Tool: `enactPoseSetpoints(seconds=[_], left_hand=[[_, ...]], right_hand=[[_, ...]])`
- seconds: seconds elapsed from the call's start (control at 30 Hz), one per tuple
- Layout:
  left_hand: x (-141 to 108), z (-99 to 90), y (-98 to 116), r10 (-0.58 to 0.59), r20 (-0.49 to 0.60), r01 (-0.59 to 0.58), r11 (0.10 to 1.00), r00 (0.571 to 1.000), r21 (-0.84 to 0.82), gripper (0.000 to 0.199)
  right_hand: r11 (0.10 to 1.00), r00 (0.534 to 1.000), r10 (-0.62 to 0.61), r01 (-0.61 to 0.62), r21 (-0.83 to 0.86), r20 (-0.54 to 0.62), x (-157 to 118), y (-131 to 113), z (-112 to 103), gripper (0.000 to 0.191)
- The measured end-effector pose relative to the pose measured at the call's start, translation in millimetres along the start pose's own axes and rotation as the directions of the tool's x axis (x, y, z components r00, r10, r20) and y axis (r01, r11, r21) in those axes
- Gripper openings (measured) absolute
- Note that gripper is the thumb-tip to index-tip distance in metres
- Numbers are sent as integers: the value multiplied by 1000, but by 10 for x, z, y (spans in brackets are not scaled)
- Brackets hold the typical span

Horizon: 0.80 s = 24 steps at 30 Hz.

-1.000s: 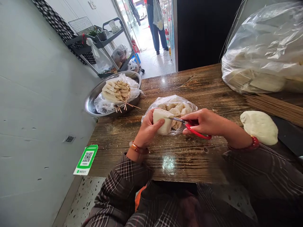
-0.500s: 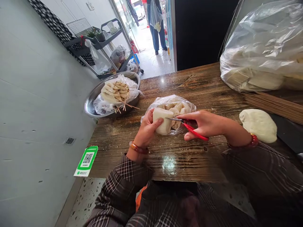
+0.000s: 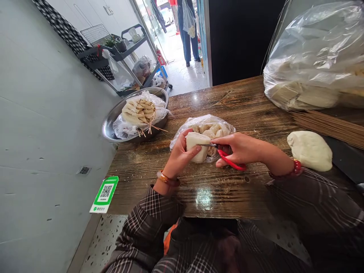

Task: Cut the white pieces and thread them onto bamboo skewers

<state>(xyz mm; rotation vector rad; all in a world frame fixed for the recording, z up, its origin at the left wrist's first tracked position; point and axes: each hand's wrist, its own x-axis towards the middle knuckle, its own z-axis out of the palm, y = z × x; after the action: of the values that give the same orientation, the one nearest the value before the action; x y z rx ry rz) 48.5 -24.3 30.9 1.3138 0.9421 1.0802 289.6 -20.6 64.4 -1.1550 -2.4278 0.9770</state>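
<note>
White bun (image 3: 199, 148), one: being held up above the near side of the wooden table (image 3: 159, 167), in front of an open clear bag (image 3: 186, 127) of pale, lumpy pieces (image 3: 214, 131). Left hand (image 3: 181, 153): grasping the bun from its left side, thumb pressing across the near face, fingers wrapping behind. Red-handled scissors (image 3: 231, 162), one pair: pointing left, metal blades lying across the bun's near face, tip reaching close to the left thumb; depth of any cut cannot be told. Right hand (image 3: 241, 147): gripping the scissors, fingers curling around the red handles.

Amber-coloured bangle (image 3: 168, 179), left wrist; red bead bracelet (image 3: 297, 167), right wrist. Metal bowl (image 3: 109, 123): sitting at the table's far left, holding plastic and pale food pieces (image 3: 145, 110) with thin sticks poking out. Green-and-white QR code card (image 3: 105, 193): lying at the near left corner. Pale, flattish lump (image 3: 309, 150): resting beyond the right forearm, beside a bundle of thin sticks (image 3: 335, 127). Large clear plastic bag (image 3: 315, 57): bulging at far right with pale contents. Grey cart (image 3: 122, 53): standing beyond the bowl. Person (image 3: 186, 41): standing in the doorway, a plastic bag hanging alongside.
</note>
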Motion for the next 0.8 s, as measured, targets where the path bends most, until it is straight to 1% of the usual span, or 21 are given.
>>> enactPoseSetpoints(seconds=[0.2,0.3,0.4,0.5,0.57,0.67,0.73,0.8], left_hand=[[-4,-7,22,-7,-2,7,999,1000,47,71],[-5,-7,35,-28,5,28,999,1000,17,70],[-4,-13,41,-29,10,30,997,1000,-68,66],[-2,-27,50,-15,39,20,992,999,-125,61],[-1,-32,54,-24,63,32,991,998,-133,58],[1,-21,49,-46,52,53,988,998,-143,51],[1,-4,44,-43,36,48,986,998,-158,47],[-2,10,44,-35,32,39,987,999,-156,45]], right_hand=[[998,999,1,2,66,-41,14,61,15,51],[993,999,-10,15,114,-47,7,70,18,43],[988,996,5,8,153,-91,-1,78,45,46],[982,984,65,-34,186,-164,-5,100,82,54],[977,976,103,-63,204,-192,-7,120,102,57],[973,974,116,-73,220,-192,-14,136,117,57],[972,980,106,-67,225,-166,-24,128,120,55],[970,987,95,-62,234,-131,-36,102,118,59]])
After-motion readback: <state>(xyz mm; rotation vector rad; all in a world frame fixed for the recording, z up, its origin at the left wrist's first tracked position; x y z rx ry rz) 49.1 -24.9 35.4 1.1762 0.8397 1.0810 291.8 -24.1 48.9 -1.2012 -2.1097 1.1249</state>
